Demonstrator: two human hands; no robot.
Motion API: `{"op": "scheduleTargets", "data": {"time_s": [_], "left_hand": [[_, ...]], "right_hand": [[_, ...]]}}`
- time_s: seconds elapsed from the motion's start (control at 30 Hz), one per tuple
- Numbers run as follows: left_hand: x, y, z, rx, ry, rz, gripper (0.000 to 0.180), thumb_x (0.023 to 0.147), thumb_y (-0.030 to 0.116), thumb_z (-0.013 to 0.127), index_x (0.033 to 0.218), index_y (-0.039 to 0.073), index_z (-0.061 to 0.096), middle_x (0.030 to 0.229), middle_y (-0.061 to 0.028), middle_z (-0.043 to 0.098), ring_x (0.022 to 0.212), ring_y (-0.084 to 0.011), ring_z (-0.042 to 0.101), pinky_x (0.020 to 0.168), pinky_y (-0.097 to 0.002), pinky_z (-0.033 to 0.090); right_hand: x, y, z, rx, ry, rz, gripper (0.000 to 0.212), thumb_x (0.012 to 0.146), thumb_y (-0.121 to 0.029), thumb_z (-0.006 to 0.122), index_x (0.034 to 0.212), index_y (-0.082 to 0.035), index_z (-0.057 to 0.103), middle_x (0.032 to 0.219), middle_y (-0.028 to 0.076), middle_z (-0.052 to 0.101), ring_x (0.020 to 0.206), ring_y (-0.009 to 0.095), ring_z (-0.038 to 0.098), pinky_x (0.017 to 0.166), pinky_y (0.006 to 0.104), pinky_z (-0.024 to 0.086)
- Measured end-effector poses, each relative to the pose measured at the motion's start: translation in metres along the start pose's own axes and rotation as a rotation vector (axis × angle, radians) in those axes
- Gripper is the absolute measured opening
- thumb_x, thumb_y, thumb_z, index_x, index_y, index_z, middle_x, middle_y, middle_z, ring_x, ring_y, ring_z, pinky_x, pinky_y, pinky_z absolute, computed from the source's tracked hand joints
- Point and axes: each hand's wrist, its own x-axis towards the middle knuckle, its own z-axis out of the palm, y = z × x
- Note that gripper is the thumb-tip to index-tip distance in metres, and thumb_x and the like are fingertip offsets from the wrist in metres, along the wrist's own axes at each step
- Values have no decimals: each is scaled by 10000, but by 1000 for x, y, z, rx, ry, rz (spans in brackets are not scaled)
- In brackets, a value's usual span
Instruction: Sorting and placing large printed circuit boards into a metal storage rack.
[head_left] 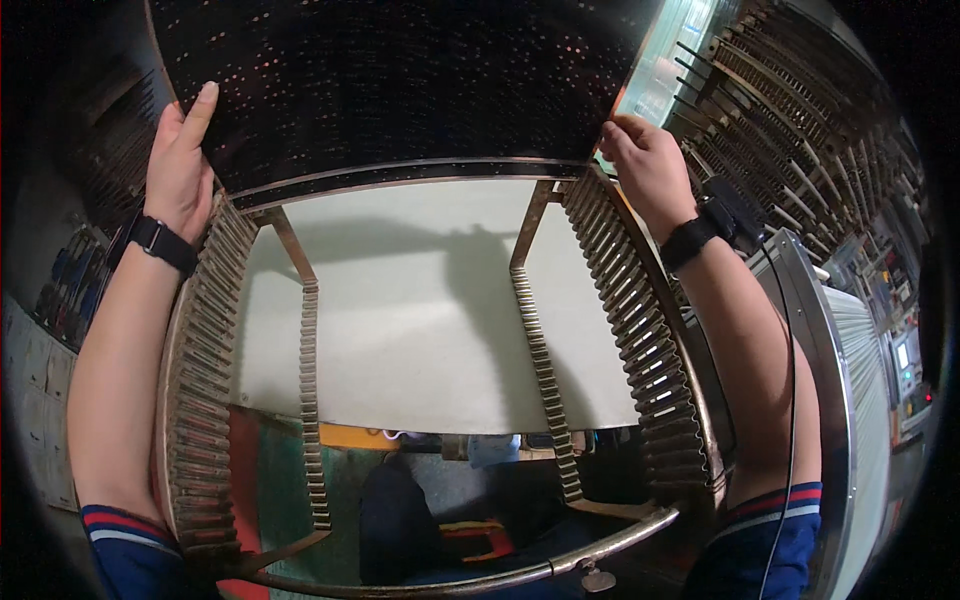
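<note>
A large dark panel, speckled with rows of small bright dots, stands upright at the far end of a slotted metal rack. My left hand grips the panel's left edge, with the thumb on the near face and the other fingers mostly hidden behind. At the right edge, my right hand pinches the panel between thumb and bent fingers. The panel's lower border lies level with the tops of the rack's ribbed sides, and whether it sits in slots I cannot tell. Two notched rails run along the rack's bottom.
A pale board lies under the rack. A curved metal bar with a thumbscrew crosses the rack's near end. More slotted racks stand at the right, beside a metal-framed unit. A black cable hangs along my right forearm.
</note>
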Motion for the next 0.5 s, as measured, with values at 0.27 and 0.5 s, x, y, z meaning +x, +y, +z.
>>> {"op": "scheduleTargets", "data": {"time_s": [0.27, 0.5], "left_hand": [[-13, 5, 15, 96, -38, 27, 530, 947, 425, 621, 1309, 95, 417, 1368, -60, 456, 1318, -185, 367, 1118, -370, 277], [-21, 14, 11, 48, 2, 73, 559, 925, 372, 663, 1291, 42, 399, 1287, -119, 513, 1214, -205, 475, 1069, -362, 366]], "right_hand": [[-6, 13, 2, 326, 99, 61, 262, 1015, -210, 545, 1152, -6, 635, 757, 11, 571, 708, 71, 554, 640, 244, 459], [-6, -4, 4, 313, 178, -88, 246, 1027, -203, 530, 1186, -19, 567, 804, -12, 519, 693, 64, 498, 626, 233, 449]]}}
